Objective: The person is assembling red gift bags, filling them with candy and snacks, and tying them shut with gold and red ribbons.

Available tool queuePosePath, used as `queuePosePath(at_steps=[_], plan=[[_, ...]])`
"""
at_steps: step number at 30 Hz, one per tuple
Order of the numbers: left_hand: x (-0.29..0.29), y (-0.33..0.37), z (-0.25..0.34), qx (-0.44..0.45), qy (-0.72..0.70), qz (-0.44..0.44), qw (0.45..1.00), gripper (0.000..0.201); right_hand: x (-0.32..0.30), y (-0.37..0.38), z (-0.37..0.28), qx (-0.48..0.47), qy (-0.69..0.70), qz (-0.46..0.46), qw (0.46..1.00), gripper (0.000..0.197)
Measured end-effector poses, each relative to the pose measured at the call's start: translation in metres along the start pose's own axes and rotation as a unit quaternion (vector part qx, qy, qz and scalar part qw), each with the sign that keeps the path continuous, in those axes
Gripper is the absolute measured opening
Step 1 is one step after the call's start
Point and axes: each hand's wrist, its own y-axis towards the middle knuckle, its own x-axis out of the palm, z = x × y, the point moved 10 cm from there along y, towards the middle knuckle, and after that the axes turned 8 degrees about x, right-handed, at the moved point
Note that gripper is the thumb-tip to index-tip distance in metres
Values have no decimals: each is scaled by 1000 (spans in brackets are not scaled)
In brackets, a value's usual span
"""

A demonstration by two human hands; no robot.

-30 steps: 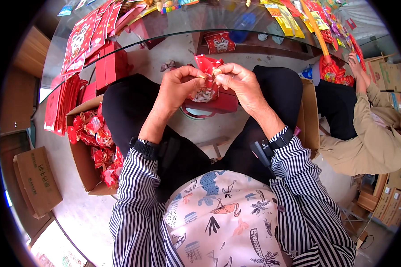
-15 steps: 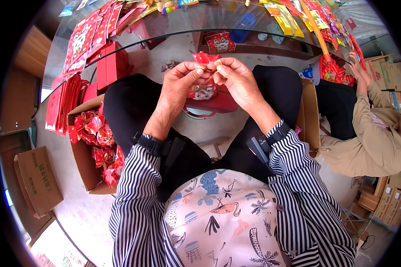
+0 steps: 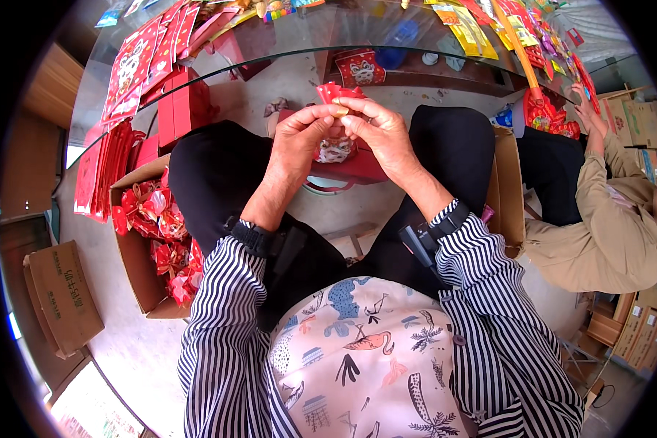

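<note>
A small red gift bag with a white cartoon animal face hangs between my knees, its gathered red top standing up above my fingers. My left hand pinches the bag's neck between thumb and forefinger. From the other side my right hand pinches the same neck, the fingertips of both hands meeting. A small gold-coloured bit, perhaps a tie, shows at the fingertips. My fingers hide most of the neck.
At my left stands a cardboard box of filled red bags, below stacked red bags. A glass table spans the front, with red packets and yellow packets. Another person works at the right beside an open carton.
Both hands have shifted slightly, and the fingertips have come closer together at the bag's neck. The gold-coloured bit now shows more plainly. The bag's top stands a little higher.
</note>
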Motion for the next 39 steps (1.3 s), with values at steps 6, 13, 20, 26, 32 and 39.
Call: queuePosePath(at_steps=[6, 13, 20, 26, 32, 39], plan=[[2, 1, 16, 101, 123, 3, 987, 16, 9, 2, 3, -19, -28, -22, 999, 31], [1, 1, 20, 113, 158, 29, 981, 9, 10, 3, 10, -18, 23, -9, 1000, 22], [-1, 3, 17, 95, 157, 26, 983, 16, 3, 7, 13, -20, -11, 2, 1000, 16], [3, 0, 23, 78, 149, 29, 985, 14, 2, 5, 5, -11, -42, -1, 999, 13], [-1, 1, 16, 71, 169, 7, 983, 3, 1, 8, 0, -22, -62, -2, 998, 8], [2, 0, 25, 87, 268, -6, 959, 5, -3, 13, 5, 20, -103, -26, 994, 10]])
